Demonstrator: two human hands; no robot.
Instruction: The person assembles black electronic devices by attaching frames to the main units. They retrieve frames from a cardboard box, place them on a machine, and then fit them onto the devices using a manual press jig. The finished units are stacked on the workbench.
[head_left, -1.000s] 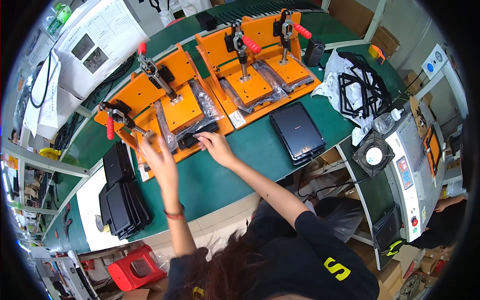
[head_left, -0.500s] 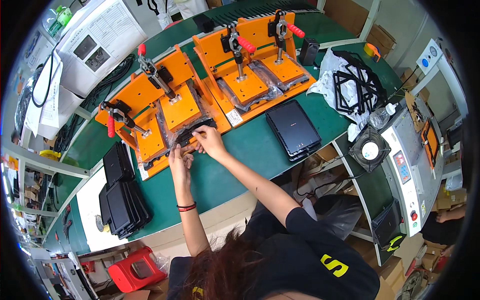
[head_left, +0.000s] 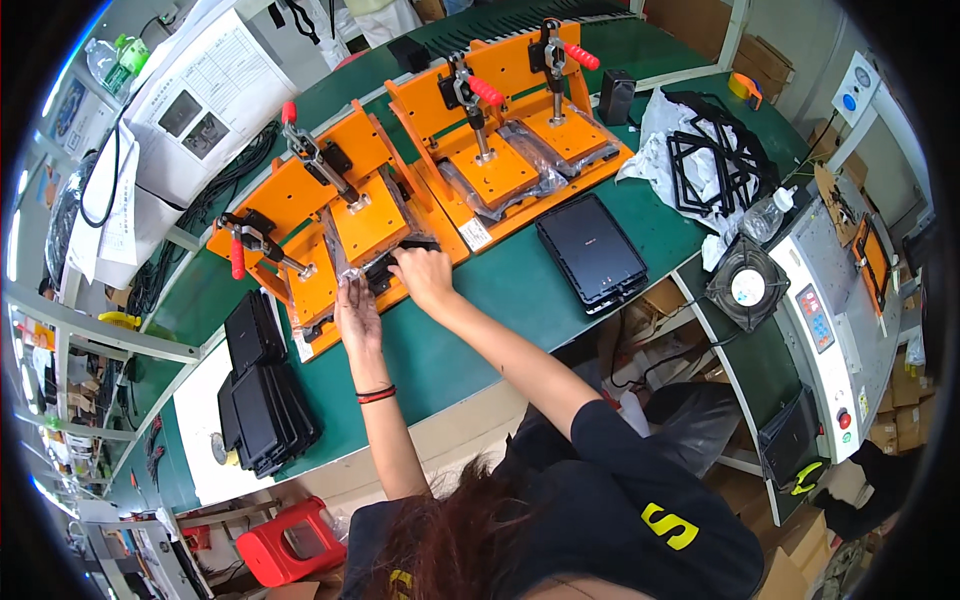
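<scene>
Both hands are at the front edge of the left orange clamp fixture [head_left: 375, 222]. My left hand [head_left: 358, 314] is turned palm up, fingers stretched, its tips touching crinkled clear film [head_left: 346, 268] below an orange pressing block. Just right of it, my right hand [head_left: 426, 276] has its fingers bent onto a thin black plastic part [head_left: 380, 273] at the fixture's front; its fingertips are partly hidden. Above the hands, a toggle clamp [head_left: 325, 165] with a red handle stands over the block.
A second orange fixture [head_left: 510, 215] stands to the right. Black tablet-like panels lie at right [head_left: 592, 252] and in a stack at left [head_left: 268, 415]. Black frames [head_left: 715, 165] rest on white wrapping. A fan [head_left: 747, 284] sits by a machine; a red stool [head_left: 288, 543] stands below.
My right hand has moved slightly down over the black part and its fingers are more bent. My left hand's palm has turned further upward. The whole view has shifted a little.
</scene>
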